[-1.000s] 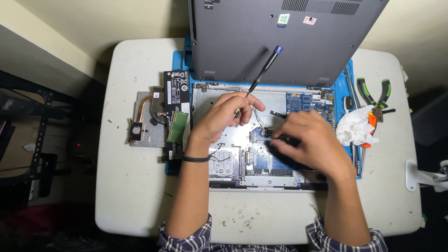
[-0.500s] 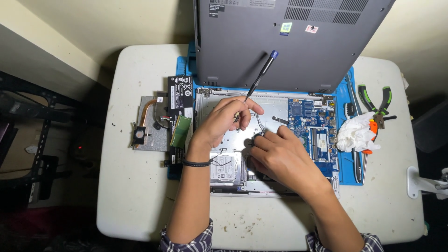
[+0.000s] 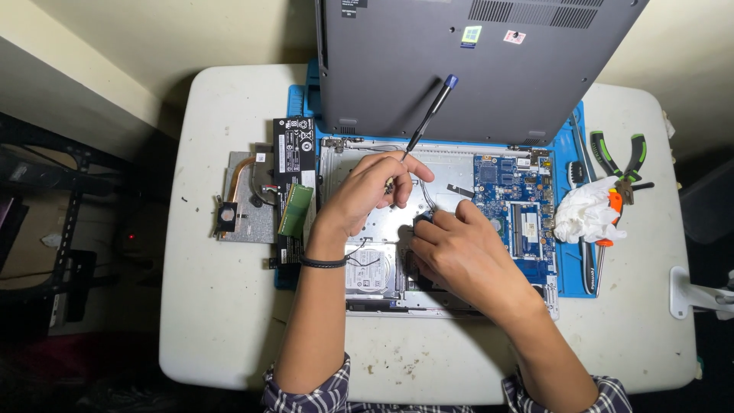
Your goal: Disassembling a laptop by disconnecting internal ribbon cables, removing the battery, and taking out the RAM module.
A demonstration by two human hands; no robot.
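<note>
An opened laptop base (image 3: 367, 303) lies on a blue mat (image 3: 566, 280), its blue circuit board (image 3: 514, 205) and a silver disk drive (image 3: 370, 269) exposed. My left hand (image 3: 371, 187) grips a thin black screwdriver with a blue cap (image 3: 429, 118), tip down over the middle of the base. My right hand (image 3: 459, 256) rests just right of it, fingers curled on a small dark part (image 3: 423, 220) inside the laptop; what that part is stays hidden. A thin wire loops between the two hands.
The grey laptop lid (image 3: 459, 61) stands open behind the base. Left of the base lie a black battery (image 3: 293, 149), a green memory stick (image 3: 295, 210) and a heatsink with a copper pipe (image 3: 241, 200). At the right are crumpled white tissue (image 3: 585, 213), green-handled pliers (image 3: 618, 157) and other screwdrivers.
My right hand has moved left across the base, from over the circuit board to the middle beside my left hand. The left hand and screwdriver have stayed in place.
</note>
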